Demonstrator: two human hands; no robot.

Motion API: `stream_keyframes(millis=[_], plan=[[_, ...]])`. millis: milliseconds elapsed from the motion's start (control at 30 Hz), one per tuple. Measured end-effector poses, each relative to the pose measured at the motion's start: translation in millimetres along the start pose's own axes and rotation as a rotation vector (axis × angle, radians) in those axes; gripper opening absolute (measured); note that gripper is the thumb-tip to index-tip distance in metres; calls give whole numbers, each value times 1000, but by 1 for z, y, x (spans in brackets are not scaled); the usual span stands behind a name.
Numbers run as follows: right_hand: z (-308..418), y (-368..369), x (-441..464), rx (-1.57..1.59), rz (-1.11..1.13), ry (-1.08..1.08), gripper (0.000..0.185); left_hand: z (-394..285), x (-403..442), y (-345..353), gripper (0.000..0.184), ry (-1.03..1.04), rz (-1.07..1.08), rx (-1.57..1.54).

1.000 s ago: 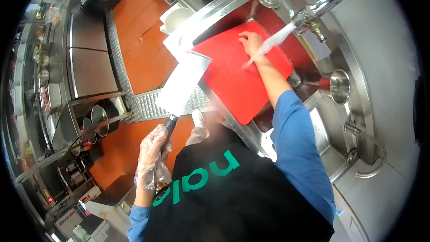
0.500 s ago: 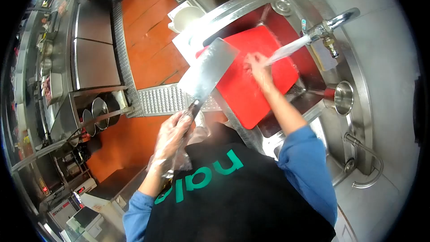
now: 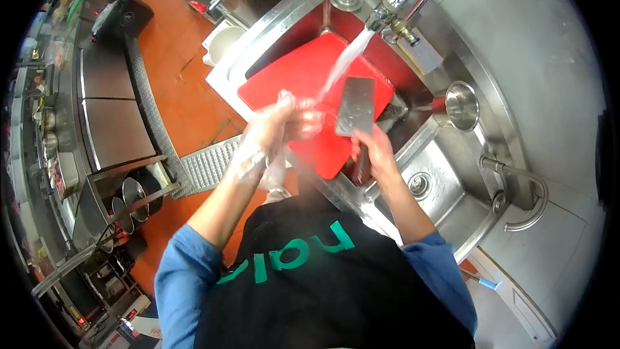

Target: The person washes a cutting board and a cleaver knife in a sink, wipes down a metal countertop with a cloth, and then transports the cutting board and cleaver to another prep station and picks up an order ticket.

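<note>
My right hand (image 3: 376,154) is wrapped round the dark handle of a cleaver (image 3: 356,106), whose broad blade points up and away over the sink. Beneath it a red cutting board (image 3: 290,84) lies tilted across the basin. My left hand (image 3: 284,121), in a clear plastic glove, is open with its fingers stretched toward the blade, a little blurred; nothing shows in it. Water (image 3: 347,63) runs from the faucet (image 3: 403,3) down onto the board close to the left fingertips.
A metal pot (image 3: 460,105) stands on the sink's right ledge, beside a second basin (image 3: 436,171). At the far left of the sink is a white container (image 3: 225,42). Steel counters (image 3: 106,77) line the left side, across the orange floor (image 3: 169,35).
The cleaver has passed from my left hand to my right and now sits over the sink. My left hand has moved up to the running water. The view has shifted.
</note>
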State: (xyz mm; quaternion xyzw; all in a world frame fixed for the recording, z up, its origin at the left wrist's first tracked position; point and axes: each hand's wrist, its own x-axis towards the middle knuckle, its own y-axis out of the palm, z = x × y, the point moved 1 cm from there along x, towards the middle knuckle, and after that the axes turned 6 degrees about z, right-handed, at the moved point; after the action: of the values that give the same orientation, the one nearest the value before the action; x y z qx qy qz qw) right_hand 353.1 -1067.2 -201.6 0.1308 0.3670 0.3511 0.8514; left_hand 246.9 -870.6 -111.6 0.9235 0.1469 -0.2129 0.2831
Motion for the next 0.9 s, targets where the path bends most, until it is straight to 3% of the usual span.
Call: stream_keyframes(millis=[200, 233, 267, 333, 367, 400, 433, 467, 533, 567, 600, 667, 767, 800, 900], plan=[[23, -8, -100, -889, -273, -234, 54, 4, 86, 14, 58, 62, 294, -466], [34, -1, -116, -1016, -300, -192, 56, 11, 100, 19, 59, 70, 317, -516], [30, -4, -126, -1084, -346, -143, 57, 17, 110, 22, 60, 89, 327, -565], [19, -11, -142, -1120, -335, -272, 58, 40, 134, 14, 54, 270, 236, -553], [30, -1, -151, -1044, -370, 45, 56, 60, 160, -8, 49, 31, 524, -840], [2, -26, -154, -1226, -384, -241, 55, 38, 120, 12, 48, 182, 91, -496], [-3, -20, -153, -1235, -371, -463, 59, 24, 95, 17, 47, 290, -77, -240], [-7, -11, -156, -1086, -396, -370, 63, 20, 92, 21, 44, 255, -305, -434], [-11, 8, -140, -1128, -313, -601, 78, 27, 85, -1, 35, 220, -407, -717], [-8, 36, -129, -1019, -249, -626, 84, 24, 69, -8, 32, 317, -570, -727], [-3, 70, -116, -914, -192, -643, 90, 29, 61, -19, 29, 387, -591, -898], [-1, 124, -86, -825, -40, -673, 104, 23, 23, -41, 25, 353, -663, -901], [-18, 205, -26, -905, 151, -726, 100, 67, 19, -125, 20, 540, -507, -997], [-26, 238, -13, -1025, 201, -832, 95, 51, -7, -138, 17, 443, -755, -1016], [-74, 318, 23, -1205, 373, -919, 78, 2, -112, -198, 12, 249, -818, 499]])
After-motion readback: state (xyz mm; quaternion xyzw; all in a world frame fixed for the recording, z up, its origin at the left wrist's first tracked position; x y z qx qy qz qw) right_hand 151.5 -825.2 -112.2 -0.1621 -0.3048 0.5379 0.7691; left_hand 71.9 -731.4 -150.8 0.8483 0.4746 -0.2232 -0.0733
